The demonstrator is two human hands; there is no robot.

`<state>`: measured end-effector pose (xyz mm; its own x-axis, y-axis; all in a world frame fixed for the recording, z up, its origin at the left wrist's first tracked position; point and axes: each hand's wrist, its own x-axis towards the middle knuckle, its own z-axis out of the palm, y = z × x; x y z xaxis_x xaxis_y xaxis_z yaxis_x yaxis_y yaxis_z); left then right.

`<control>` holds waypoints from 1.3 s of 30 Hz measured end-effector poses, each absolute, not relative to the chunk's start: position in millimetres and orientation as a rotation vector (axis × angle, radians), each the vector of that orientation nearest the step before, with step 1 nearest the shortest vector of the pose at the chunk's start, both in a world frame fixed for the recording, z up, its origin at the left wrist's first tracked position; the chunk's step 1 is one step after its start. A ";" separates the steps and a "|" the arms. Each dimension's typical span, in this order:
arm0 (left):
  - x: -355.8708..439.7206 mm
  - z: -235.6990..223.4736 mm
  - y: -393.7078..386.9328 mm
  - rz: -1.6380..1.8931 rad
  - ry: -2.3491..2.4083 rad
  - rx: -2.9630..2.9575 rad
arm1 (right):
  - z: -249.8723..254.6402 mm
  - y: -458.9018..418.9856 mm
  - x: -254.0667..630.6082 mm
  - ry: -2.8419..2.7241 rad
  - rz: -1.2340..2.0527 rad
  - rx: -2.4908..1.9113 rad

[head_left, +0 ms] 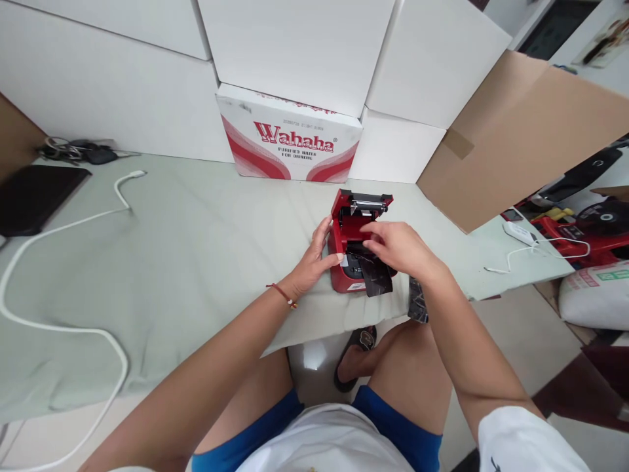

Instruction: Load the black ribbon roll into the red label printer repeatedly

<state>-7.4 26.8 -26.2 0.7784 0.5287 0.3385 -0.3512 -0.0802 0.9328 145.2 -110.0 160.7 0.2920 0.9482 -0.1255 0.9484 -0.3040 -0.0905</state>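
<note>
A small red printer (336, 278) with a black front panel sits near the front edge of the table, its lid (361, 198) raised. From its front opening hangs a dark, shiny strip (377, 276). My left hand (314, 259) holds the printer's left side, thumb at the front and fingers along the wall. Above the compartment, my right hand (390, 246) reaches in from the right, thumb and index finger apart. Its other fingers are partly hidden, and I cannot see clearly what they touch inside.
Behind the printer, a Wahaha box (295, 141) leans against white boxes (299, 49). A brown cardboard sheet (521, 131) stands at the right. White cables (63, 326) and a dark flat object (42, 196) lie left on the pale green cloth (196, 249), near keys (73, 151).
</note>
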 end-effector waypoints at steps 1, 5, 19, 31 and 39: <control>-6.5 -27.3 27.5 0.734 0.149 1.469 | 163.0 -96.6 144.0 1.832 -0.266 2.411; -4.3 -30.1 29.1 0.744 0.170 1.446 | 160.6 -62.4 139.3 1.761 -0.389 2.187; -8.6 -28.8 29.2 0.730 0.172 1.407 | 161.2 -91.9 154.8 1.808 -0.295 2.335; -9.7 -19.4 33.5 0.739 0.091 1.474 | 149.3 -57.1 143.3 1.672 -0.336 2.282; -8.0 -18.9 36.1 0.738 0.084 1.495 | 140.1 -70.8 150.1 1.760 -0.228 2.433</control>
<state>-8.0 36.1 -18.9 0.7826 0.4891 0.3851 -0.3907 -0.0957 0.9155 150.1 -70.8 140.1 0.3080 0.9306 -0.1976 0.9503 -0.3110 0.0166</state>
